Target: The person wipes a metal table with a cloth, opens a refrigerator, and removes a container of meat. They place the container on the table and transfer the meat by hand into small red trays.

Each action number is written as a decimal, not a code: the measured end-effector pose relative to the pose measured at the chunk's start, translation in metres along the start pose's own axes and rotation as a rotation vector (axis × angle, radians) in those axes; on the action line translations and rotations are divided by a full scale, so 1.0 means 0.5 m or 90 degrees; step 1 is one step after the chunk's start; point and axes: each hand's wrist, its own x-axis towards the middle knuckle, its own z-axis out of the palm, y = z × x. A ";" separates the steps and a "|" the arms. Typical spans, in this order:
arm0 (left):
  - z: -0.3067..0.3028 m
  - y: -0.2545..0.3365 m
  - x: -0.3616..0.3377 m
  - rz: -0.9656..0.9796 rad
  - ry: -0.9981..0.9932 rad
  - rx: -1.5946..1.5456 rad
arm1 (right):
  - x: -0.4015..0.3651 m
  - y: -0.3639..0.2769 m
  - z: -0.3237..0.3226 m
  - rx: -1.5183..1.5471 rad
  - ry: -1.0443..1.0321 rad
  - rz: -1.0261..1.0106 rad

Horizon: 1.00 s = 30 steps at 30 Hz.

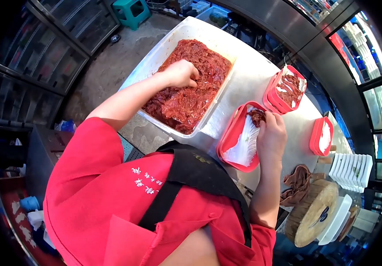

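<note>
My left hand [182, 73] is over a large white plastic tub [155, 48] filled with dark red, sauce-coated meat [195, 104]. Its fingers are curled down towards the meat, and what they hold, if anything, cannot be made out. My right hand [273, 135] pinches a clump of the marinated meat [257, 116] at the upper end of a red tray [227, 141]. A white leaf [244, 144], seemingly cabbage, lines that tray. Just beyond, another red tray [269, 98] holds white leaf topped with strips of the red meat.
A smaller red tray [317, 135] with white contents stands further right on the metal table [253, 71]. Nearby are a crumpled brown cloth [296, 184], stacked white trays [351, 172] and a round wooden chopping block [312, 213]. A green stool [131, 13] is on the floor.
</note>
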 end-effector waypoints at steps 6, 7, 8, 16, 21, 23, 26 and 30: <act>0.064 0.035 0.025 0.066 0.032 0.120 | 0.024 -0.041 -0.023 0.050 -0.074 0.021; 0.063 0.027 0.025 0.049 -0.002 0.099 | 0.024 -0.040 -0.019 0.048 -0.085 0.017; 0.062 0.016 0.022 0.032 -0.037 0.079 | 0.024 -0.039 -0.015 0.060 -0.087 0.019; -0.103 0.036 -0.065 -0.041 -0.163 -0.435 | 0.070 -0.079 0.028 0.279 -0.212 0.021; -0.140 0.101 -0.077 0.075 -0.259 -0.671 | 0.109 -0.109 0.084 0.618 -0.133 -0.004; -0.140 0.122 -0.066 0.114 -0.281 -0.689 | 0.111 -0.115 0.064 0.882 -0.203 0.137; -0.140 0.180 -0.050 0.131 -0.300 -0.748 | 0.108 -0.097 0.002 0.852 -0.192 0.190; -0.112 0.283 -0.019 0.179 -0.280 -0.783 | 0.088 -0.059 -0.081 0.802 -0.050 0.212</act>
